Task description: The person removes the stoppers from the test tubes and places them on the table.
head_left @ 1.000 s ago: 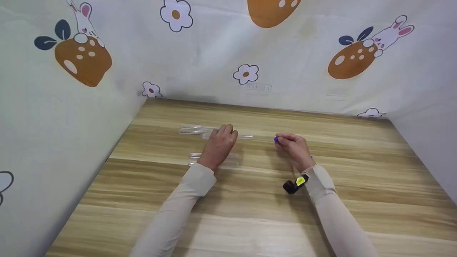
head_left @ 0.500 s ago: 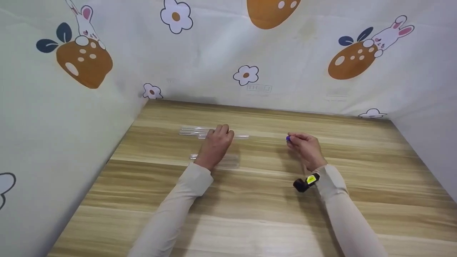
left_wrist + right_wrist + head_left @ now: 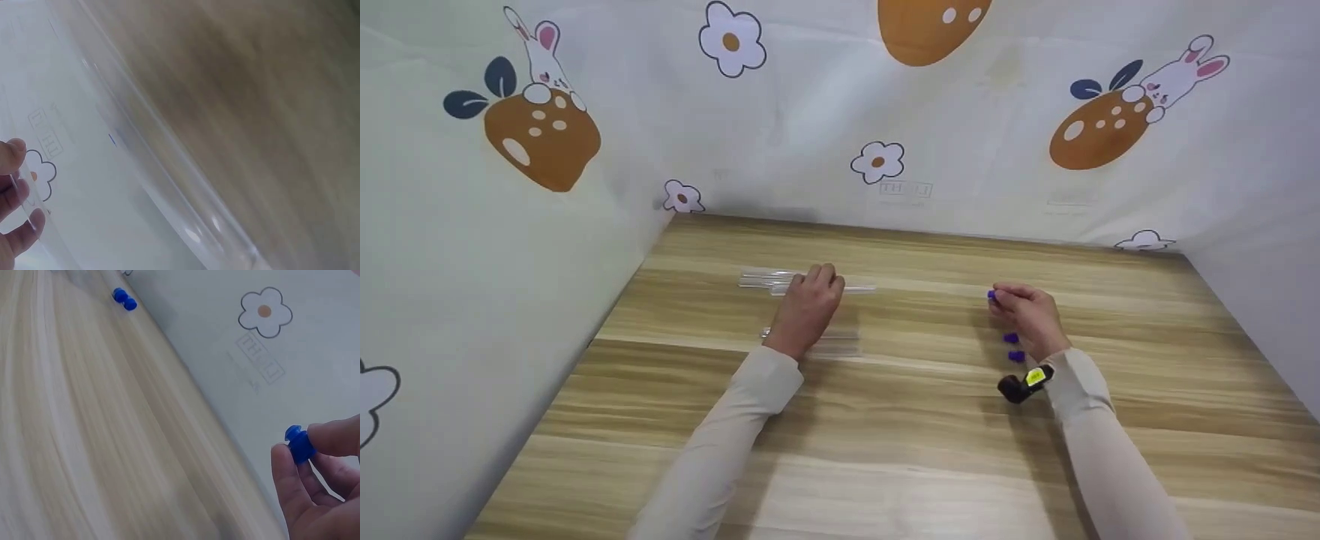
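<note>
My left hand [image 3: 808,311] grips a clear test tube [image 3: 859,289] above the table, holding it roughly level. Its fingers curl round the tube in the left wrist view, at the left edge. More clear tubes [image 3: 754,279] lie just beyond and left of that hand. Nearer me, other clear tubes [image 3: 840,343] lie partly hidden by the left hand and wrist. My right hand [image 3: 1031,319] pinches a blue tube stopper [image 3: 302,447] between thumb and fingertips, off to the right. Two similar stoppers, a farther one [image 3: 1011,338] and a nearer one [image 3: 1016,356], lie beneath its wrist.
The wood-grain table [image 3: 885,450] is bounded at the back and sides by a pale printed curtain [image 3: 810,112]. A black wrist camera [image 3: 1020,386] sticks out from the right sleeve. A large clear tube [image 3: 169,152] crosses the left wrist view close up.
My right hand has moved right with its stopper, and the two stoppers on the table have come into sight. My left hand has shifted slightly left with its test tube.
</note>
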The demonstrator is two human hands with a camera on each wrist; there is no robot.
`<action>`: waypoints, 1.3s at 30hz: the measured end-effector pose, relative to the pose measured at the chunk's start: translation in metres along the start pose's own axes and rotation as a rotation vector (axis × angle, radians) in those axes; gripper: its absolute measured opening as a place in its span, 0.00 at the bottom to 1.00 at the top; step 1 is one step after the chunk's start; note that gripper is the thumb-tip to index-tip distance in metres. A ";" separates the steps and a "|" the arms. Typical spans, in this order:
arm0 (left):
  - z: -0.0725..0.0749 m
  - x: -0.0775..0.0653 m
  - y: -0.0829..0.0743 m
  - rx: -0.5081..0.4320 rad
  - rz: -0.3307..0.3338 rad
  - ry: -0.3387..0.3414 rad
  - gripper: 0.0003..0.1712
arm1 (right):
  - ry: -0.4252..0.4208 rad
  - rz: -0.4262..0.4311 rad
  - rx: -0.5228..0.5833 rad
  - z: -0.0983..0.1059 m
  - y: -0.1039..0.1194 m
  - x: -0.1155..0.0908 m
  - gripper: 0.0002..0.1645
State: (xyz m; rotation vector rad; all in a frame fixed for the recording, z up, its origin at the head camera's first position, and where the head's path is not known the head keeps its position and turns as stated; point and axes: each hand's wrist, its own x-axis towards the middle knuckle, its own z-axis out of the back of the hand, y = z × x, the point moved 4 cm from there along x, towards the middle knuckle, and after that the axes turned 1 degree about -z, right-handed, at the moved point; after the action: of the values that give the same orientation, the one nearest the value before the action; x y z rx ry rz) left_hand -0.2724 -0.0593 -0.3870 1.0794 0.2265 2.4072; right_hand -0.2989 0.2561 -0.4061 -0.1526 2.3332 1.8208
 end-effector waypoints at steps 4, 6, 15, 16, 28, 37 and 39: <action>-0.003 -0.001 0.003 -0.021 0.009 -0.015 0.02 | -0.009 -0.020 -0.028 0.009 0.000 0.001 0.18; -0.004 -0.002 0.004 -0.025 0.009 -0.019 0.02 | -0.013 -0.024 -0.045 0.012 0.000 0.001 0.17; -0.007 -0.006 0.007 -0.052 0.018 0.011 0.02 | -0.029 -0.007 -0.110 0.020 0.000 0.004 0.15; -0.007 -0.006 0.007 -0.059 0.020 0.019 0.02 | -0.032 -0.008 -0.116 0.021 0.000 0.005 0.14; -0.009 -0.006 0.009 -0.105 0.029 0.129 0.03 | -0.046 -0.017 -0.266 0.033 -0.007 0.009 0.06; -0.012 -0.007 0.009 -0.175 0.048 0.182 0.05 | -0.076 0.010 -0.281 0.036 -0.012 0.010 0.08; -0.013 -0.007 0.008 -0.179 0.055 0.196 0.04 | -0.082 0.012 -0.305 0.037 -0.014 0.010 0.05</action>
State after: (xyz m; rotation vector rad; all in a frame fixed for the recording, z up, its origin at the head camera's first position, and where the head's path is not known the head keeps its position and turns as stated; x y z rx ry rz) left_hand -0.2812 -0.0694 -0.3977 0.7803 0.0452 2.5281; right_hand -0.3033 0.2893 -0.4298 -0.1017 1.9953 2.1357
